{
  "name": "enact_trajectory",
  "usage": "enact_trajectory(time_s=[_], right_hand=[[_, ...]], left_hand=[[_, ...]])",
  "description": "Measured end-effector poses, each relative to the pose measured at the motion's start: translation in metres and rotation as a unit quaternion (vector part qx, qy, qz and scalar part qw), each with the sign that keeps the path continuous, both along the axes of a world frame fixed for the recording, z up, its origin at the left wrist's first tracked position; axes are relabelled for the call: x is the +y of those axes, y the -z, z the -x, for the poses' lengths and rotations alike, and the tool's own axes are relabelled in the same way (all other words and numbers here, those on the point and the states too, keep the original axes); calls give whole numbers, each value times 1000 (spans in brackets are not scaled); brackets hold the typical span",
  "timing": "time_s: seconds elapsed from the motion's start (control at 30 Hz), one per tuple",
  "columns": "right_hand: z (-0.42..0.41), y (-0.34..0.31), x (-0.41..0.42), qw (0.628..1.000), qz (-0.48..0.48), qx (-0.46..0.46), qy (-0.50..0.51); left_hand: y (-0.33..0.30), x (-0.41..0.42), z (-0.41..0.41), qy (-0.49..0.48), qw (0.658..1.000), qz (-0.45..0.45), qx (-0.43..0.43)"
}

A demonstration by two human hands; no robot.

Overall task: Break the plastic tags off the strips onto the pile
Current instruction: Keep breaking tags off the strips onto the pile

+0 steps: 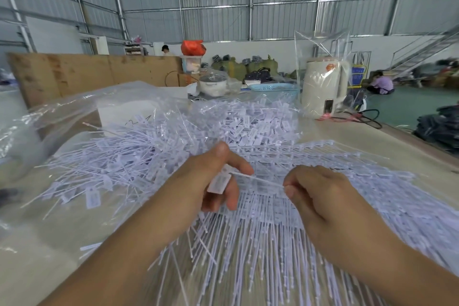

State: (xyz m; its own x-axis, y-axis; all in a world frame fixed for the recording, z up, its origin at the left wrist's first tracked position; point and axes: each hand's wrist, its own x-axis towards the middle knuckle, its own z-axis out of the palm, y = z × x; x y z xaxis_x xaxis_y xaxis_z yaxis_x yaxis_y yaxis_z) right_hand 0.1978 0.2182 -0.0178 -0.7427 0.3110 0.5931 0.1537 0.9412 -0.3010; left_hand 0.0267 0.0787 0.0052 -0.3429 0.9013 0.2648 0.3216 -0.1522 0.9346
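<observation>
One white plastic tag (218, 183) with a thin tail stretches between my hands above the table. My left hand (213, 176) pinches its flat label end between thumb and fingers. My right hand (320, 196) pinches the tip of the thin tail. Beneath my hands lie strips of joined tags (273, 231), fanned out toward me and to the right. A pile of loose tags (139, 156) spreads across the left and far middle of the table.
Clear plastic bags (49, 117) lie at the left. A cream kettle in a plastic bag (323, 87), a turquoise basket (275, 88) and a rice cooker (213, 84) stand at the far edge. A person in a purple shirt (382, 84) sits on the floor, far right.
</observation>
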Motion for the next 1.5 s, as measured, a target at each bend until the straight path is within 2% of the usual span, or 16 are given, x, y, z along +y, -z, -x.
enact_trajectory(time_s=[0.07, 0.1, 0.2, 0.3, 0.37, 0.43, 0.47, 0.53, 0.6, 0.63, 0.7, 0.87, 1.03, 1.17, 1.5], right_hand=[[2, 1, 0, 1000, 28, -4, -7], [2, 2, 0, 999, 45, -6, -14], [2, 4, 1, 993, 96, -55, -36], [3, 8, 3, 980, 121, -153, -35], [4, 10, 4, 973, 125, -190, -32], [4, 10, 6, 972, 126, -198, -29], [3, 10, 6, 972, 126, -197, -27], [3, 9, 5, 973, 127, -192, -24], [3, 9, 3, 973, 130, -188, -21], [3, 9, 3, 974, 134, -181, -20], [3, 8, 3, 978, 139, -152, -12], [6, 8, 12, 991, 83, -103, 8], [11, 13, 20, 979, 18, -201, 37], [11, 12, 19, 963, -2, -264, 53], [11, 9, 15, 957, -43, -265, 109]], left_hand=[[2, -2, 2, -25, 997, 2, 77], [4, -2, 4, -60, 994, -2, 87], [3, 0, 13, -133, 989, -56, -20], [-2, 0, 24, -182, 962, -98, -176], [-5, -4, 32, -207, 949, -88, -223], [-6, -8, 43, -230, 948, -30, -220], [-5, -10, 48, -243, 951, 20, -188], [0, -11, 55, -297, 944, 141, -38], [9, -8, 54, -339, 903, 228, 130], [13, -6, 52, -343, 887, 243, 192], [19, -2, 47, -341, 874, 229, 261], [29, 6, 42, -322, 871, 171, 329], [37, 9, 45, -271, 827, 246, 426], [39, 8, 50, -266, 818, 272, 431], [36, 1, 58, -292, 794, 309, 434]])
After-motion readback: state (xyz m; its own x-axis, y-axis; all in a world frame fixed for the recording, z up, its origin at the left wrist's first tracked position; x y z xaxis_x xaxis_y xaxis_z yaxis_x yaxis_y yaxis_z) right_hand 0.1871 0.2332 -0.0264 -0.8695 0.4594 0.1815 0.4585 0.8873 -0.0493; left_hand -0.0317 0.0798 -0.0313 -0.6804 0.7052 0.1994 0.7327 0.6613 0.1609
